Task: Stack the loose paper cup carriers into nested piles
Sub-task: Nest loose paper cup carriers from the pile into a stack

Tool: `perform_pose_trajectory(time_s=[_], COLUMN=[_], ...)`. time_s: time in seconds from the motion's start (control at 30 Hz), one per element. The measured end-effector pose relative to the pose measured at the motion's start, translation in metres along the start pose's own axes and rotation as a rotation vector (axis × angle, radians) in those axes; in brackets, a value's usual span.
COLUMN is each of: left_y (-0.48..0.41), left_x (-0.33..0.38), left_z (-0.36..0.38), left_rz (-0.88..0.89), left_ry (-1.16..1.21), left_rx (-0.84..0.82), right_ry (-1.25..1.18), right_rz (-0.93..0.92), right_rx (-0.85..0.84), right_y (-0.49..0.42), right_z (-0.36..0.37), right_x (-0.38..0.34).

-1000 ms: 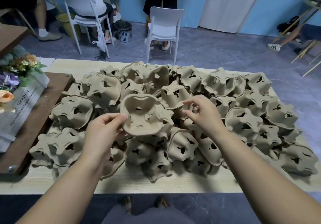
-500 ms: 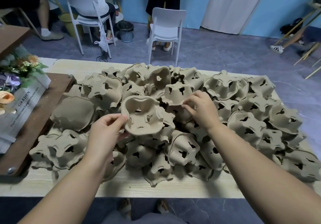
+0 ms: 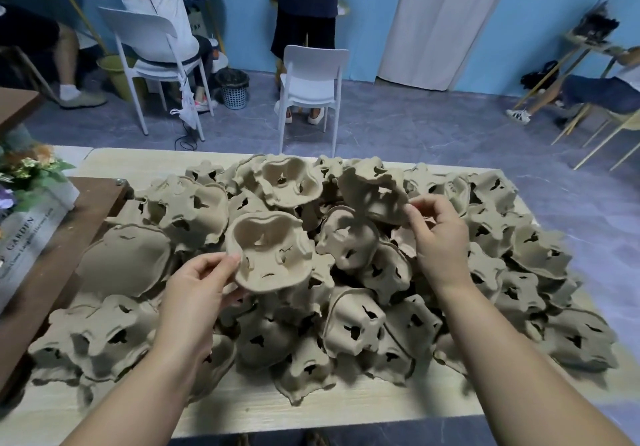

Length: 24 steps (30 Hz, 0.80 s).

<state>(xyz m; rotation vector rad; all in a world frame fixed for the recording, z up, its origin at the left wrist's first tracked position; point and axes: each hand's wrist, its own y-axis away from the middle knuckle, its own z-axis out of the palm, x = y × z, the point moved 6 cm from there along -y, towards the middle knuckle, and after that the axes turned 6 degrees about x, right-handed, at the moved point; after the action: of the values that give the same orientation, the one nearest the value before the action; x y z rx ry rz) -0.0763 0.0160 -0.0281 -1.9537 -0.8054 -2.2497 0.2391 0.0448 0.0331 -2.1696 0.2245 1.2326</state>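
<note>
— Where are our hands?
— Our left hand [image 3: 197,286], lower left of centre, grips a cup carrier [image 3: 273,251] by its near rim, thumb at the edge and fingers curled beneath. We hold it hollow side up at the centre of the frame, over the heap.
— And the right?
— Our right hand [image 3: 438,237], right of centre, pinches the edge of a second carrier [image 3: 374,192] between thumb and forefinger. It is tilted and blurred, up and to the right of the first, apart from it.
— Where are the rest?
— We see the heap of loose carriers [image 3: 519,293] spread across the light wooden table [image 3: 242,407], filling the middle of the frame. Most lie hollow side down.
— What else do we see?
— A brown board [image 3: 86,210] lies just beside the heap at the left edge, with flowers [image 3: 31,168] above it. A white chair [image 3: 311,78] stands on the floor past the table, top centre.
</note>
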Motion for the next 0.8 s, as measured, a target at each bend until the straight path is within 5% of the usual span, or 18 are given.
perform_pose_trajectory(time_s=[0.2, 0.33, 0.5, 0.8], left_y=[0.000, 0.001, 0.001, 0.003], left_x=[0.001, -0.001, -0.012, -0.016], left_z=[0.011, 0.009, 0.005, -0.001], left_rz=[-0.001, 0.009, -0.016, 0.019], left_ry=[0.034, 0.054, 0.040, 0.001], left_rx=[0.000, 0.022, 0.024, 0.021], right_ry=[-0.083, -0.438, -0.482, -0.243], right_rz=[0.060, 0.389, 0.644, 0.577], right_rx=[-0.059, -0.165, -0.386, -0.340], right_y=[-0.001, 0.020, 0.067, 0.065], right_z=[-0.004, 0.009, 0.034, 0.038], right_x=[-0.017, -0.018, -0.011, 0.008])
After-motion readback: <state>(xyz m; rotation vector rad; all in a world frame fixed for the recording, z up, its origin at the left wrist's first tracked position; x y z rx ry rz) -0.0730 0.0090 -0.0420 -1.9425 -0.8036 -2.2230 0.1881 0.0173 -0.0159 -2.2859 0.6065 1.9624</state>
